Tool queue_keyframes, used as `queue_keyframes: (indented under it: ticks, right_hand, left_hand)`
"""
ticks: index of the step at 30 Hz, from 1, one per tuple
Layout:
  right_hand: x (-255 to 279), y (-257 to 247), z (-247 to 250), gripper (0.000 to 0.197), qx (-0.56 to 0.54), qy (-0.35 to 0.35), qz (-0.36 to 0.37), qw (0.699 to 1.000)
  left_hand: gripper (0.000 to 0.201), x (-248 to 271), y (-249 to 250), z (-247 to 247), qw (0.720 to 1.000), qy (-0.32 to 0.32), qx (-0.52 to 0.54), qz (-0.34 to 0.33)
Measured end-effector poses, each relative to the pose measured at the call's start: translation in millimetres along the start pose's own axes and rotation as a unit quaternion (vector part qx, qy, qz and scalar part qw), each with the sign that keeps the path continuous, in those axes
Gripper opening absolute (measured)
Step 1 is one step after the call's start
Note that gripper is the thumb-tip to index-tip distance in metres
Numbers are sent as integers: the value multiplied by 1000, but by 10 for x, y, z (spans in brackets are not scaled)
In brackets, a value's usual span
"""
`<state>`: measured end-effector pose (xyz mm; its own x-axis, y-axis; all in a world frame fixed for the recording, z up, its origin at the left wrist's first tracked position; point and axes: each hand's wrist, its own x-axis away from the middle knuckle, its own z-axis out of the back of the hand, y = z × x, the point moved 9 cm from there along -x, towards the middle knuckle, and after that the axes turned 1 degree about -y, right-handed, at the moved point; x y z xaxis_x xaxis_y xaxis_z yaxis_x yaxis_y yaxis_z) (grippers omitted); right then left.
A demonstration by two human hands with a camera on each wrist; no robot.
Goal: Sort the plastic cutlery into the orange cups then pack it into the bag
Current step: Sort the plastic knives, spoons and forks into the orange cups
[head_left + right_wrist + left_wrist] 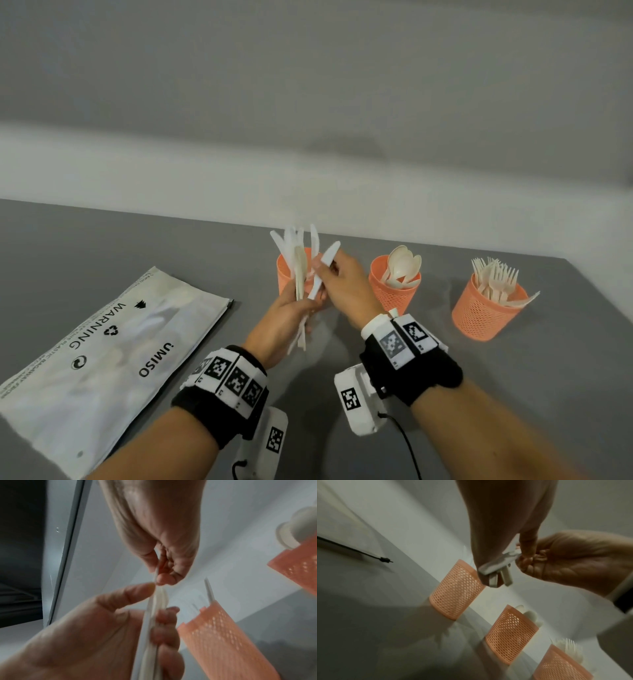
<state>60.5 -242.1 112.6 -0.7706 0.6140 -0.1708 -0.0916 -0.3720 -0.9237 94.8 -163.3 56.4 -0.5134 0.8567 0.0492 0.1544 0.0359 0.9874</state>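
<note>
The left hand (pixel 291 308) grasps a fanned bunch of knives (pixel 297 260) above the left cup (pixel 286 274); the right hand (pixel 342 284) pinches one knife (pixel 323 270). Pulling it carelessly could spill the loose bunch onto the table (pixel 137 246), away from the bag (pixel 102 349).

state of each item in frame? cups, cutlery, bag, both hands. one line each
left hand: grips a bundle of knives, held above the table
bundle of knives: fanned out, blades up
right hand: pinches a single knife
single knife: tilted, against the bundle
left orange cup: upright, contents unclear
middle orange cup: upright, holds spoons
right orange cup: upright, holds forks
bag: lying flat on the table
</note>
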Motion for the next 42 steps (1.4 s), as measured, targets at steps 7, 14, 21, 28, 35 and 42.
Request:
queue_keyframes:
  ticks: [7, 14, 21, 28, 35, 42]
  right_hand:
    - [-302, -396, 585, 9, -100, 179, 125, 971]
    - [-582, 15, 0, 29, 195, 69, 90, 974]
    - [-526, -114, -118, 35, 330, 63, 144, 931]
    - [-351, 39, -72, 18, -88, -52, -30, 994]
    - [-195, 262, 372, 21, -243, -31, -108, 963]
    - [-73, 512, 1021, 18, -244, 59, -146, 957]
  left_hand:
    - [33, -94, -23, 476, 993, 90, 75, 29]
    - [30, -60, 30, 505, 995, 36, 88, 26]
    - [13, -77, 11, 436, 996, 1, 74, 42]
    - [13, -137, 66, 39, 993, -75, 73, 47]
    - [16, -219, 25, -385, 990, -129, 23, 43]
    - [10, -297, 39, -886, 986, -139, -89, -5]
